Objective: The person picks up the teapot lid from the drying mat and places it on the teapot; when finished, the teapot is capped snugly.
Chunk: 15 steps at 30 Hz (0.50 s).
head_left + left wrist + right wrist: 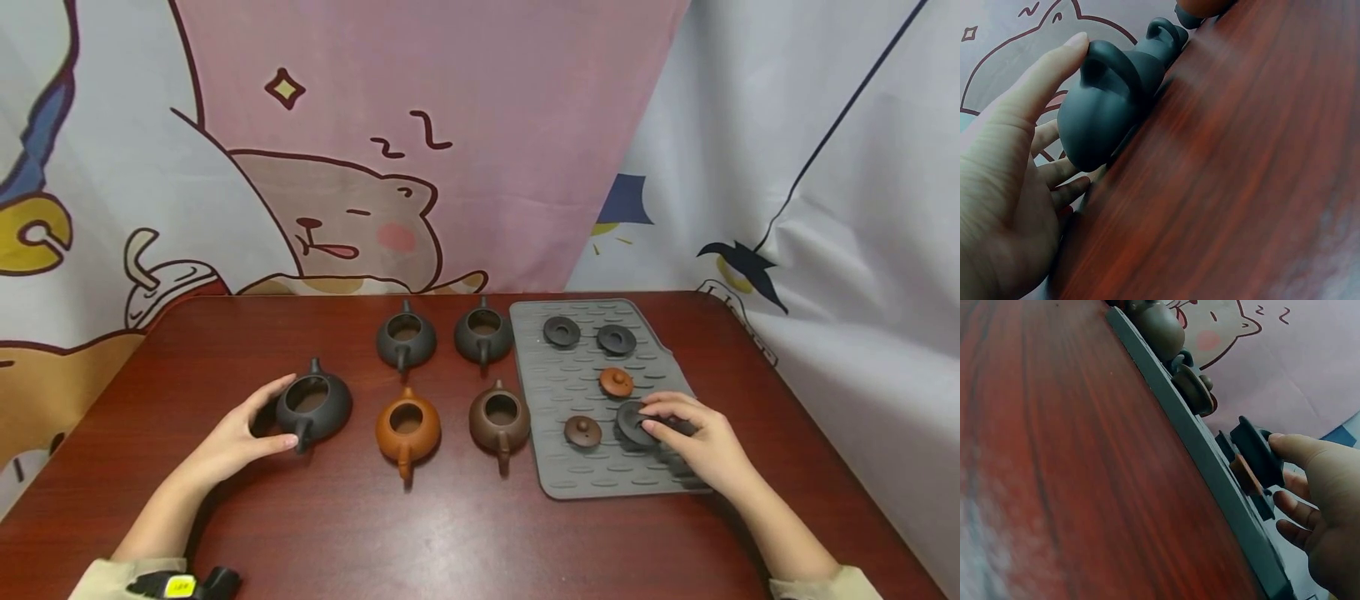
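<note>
At the left of the table, a black lidless teapot (pixel 315 410) stands with its handle toward me. My left hand (pixel 238 433) holds it from the left, thumb by the handle and fingers along the far side; the left wrist view shows the thumb at the handle (pixel 1124 69). My right hand (pixel 693 437) pinches a black teapot lid (pixel 633 423) by its knob, slightly tilted. In the right wrist view that lid (pixel 1257 450) is a little above the grey mat (pixel 1166 412). An orange-brown lid (pixel 617 382) and a dark brown lid (pixel 582 432) lie near it.
Two more black teapots (pixel 406 337) stand at the back. An orange-brown teapot (pixel 408 427) and a dark brown teapot (pixel 499 419) stand in front of them, all lidless. Two black lids (pixel 562 332) lie on the mat's far part. A printed curtain (pixel 480 208) hangs behind the table.
</note>
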Available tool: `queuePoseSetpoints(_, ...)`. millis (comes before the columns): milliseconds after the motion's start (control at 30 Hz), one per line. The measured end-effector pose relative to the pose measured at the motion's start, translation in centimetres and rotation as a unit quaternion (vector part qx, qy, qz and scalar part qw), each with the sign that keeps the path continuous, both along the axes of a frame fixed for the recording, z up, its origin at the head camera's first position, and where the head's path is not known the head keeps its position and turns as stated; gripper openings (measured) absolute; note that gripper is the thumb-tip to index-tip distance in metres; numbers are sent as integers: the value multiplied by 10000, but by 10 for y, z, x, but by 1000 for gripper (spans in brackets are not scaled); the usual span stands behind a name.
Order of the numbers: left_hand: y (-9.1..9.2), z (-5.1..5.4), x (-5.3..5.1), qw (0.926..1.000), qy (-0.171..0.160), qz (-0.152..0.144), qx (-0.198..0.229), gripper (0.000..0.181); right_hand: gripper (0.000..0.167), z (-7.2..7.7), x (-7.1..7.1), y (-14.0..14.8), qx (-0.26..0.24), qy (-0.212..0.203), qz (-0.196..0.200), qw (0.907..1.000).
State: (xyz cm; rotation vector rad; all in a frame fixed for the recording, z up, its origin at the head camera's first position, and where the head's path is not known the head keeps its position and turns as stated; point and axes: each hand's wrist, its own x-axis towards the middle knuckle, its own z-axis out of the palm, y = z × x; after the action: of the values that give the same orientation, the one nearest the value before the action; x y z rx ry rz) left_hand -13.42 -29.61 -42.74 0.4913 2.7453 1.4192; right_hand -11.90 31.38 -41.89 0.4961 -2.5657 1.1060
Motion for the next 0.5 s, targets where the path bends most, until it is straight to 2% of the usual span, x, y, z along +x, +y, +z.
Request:
queuePoseSetpoints(267, 0, 1, 1, 10000, -19, 29, -28, 81, 24, 10, 4, -11, -5, 146, -49, 9999)
queuePoseSetpoints(500, 1, 0, 0, 10000, -82, 31, 47, 82, 26, 26, 6, -22, -136, 278, 155, 9994)
